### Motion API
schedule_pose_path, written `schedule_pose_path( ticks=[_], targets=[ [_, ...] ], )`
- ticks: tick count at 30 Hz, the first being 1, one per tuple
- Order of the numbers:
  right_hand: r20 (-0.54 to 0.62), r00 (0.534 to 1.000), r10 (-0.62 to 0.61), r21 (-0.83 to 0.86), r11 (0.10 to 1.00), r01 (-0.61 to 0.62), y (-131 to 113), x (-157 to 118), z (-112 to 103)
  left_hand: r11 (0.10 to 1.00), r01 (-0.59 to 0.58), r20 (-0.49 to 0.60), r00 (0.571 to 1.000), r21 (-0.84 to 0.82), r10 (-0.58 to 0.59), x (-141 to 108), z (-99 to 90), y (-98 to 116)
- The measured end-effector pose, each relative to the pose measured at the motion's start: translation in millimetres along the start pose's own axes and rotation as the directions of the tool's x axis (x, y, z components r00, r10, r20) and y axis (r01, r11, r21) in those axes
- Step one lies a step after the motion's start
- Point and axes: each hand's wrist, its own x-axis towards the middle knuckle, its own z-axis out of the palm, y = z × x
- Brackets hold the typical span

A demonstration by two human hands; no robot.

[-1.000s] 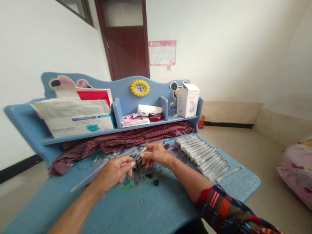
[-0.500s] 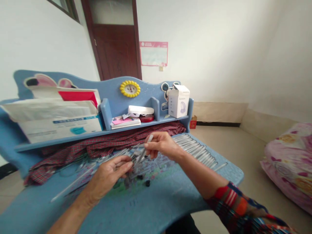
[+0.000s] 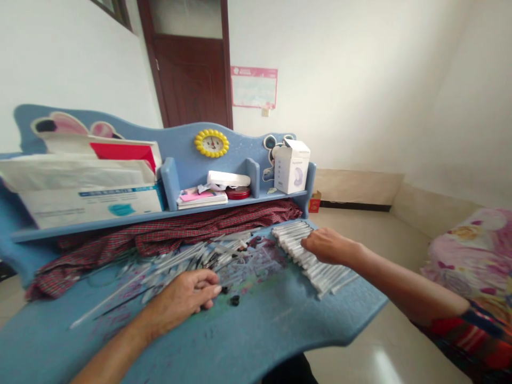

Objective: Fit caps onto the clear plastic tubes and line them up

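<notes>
moved since the earlier frame: right hand [image 3: 326,246], to the tube row [image 3: 306,261] at centre right; fingers curled, contents hidden. left hand [image 3: 187,294]: half-curled beside loose parts [image 3: 196,258], grip unclear. step: apparently placing; next move calls for careful alignment.

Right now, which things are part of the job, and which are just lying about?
Seems part of the job:
neat row of thin whitish tubes, under the right hand
messy pile of thin clear and grey pieces, near the left hand

Seems just lying about:
yellow flower-shaped clock
crumpled red checked cloth
white cardboard box
</notes>
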Motion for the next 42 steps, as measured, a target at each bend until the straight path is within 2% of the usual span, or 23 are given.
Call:
schedule_pose_path(
  ticks=[3,9,14,19,23,26,30,34,37,40,42],
  targets=[
    [0.013,1.000,-0.018,0.000,1.000,0.018,0,4,9,1.000,0.015,0.010,1.000,0.024,-0.016,2,0.0,-3],
    [0.038,0.999,0.006,0.059,0.998,-0.008,8,0,11,1.000,0.029,0.020,0.999,0.010,-0.029,2,-0.7,-4],
    [0.067,0.995,0.073,0.124,0.989,-0.081,16,-4,13,0.999,0.034,0.010,0.999,0.032,-0.035,-2,0.0,5],
    [0.142,0.981,0.135,0.162,0.974,-0.158,28,-13,24,0.998,0.022,0.021,1.000,0.064,-0.023,-5,-0.3,15],
    [0.127,0.984,0.125,0.239,0.959,-0.152,27,-20,29,0.997,0.017,0.018,1.000,0.073,-0.019,-7,-0.5,18],
    [0.101,0.990,0.094,0.298,0.947,-0.120,15,-19,23,0.998,0.014,0.008,1.000,0.061,-0.014,-8,0.8,17],
    [0.003,1.000,0.014,0.344,0.939,-0.014,-13,-6,0,1.000,0.014,-0.029,0.999,0.027,-0.014,-9,4.0,11],
    [-0.102,0.987,-0.125,0.321,0.935,0.152,-49,22,-31,0.999,0.011,-0.067,0.998,0.048,-0.008,-9,4.9,4],
    [-0.160,0.968,-0.194,0.323,0.916,0.237,-76,52,-49,0.988,0.004,-0.131,0.991,0.156,0.017,-10,0.2,-1],
    [-0.148,0.974,-0.172,0.331,0.919,0.212,-95,85,-52,0.945,-0.003,-0.233,0.969,0.328,0.084,-11,-9.0,-6],
    [-0.115,0.991,-0.067,0.338,0.936,0.103,-102,105,-46,0.907,0.030,-0.284,0.954,0.419,0.099,-11,-15.1,-11]
  ],
)
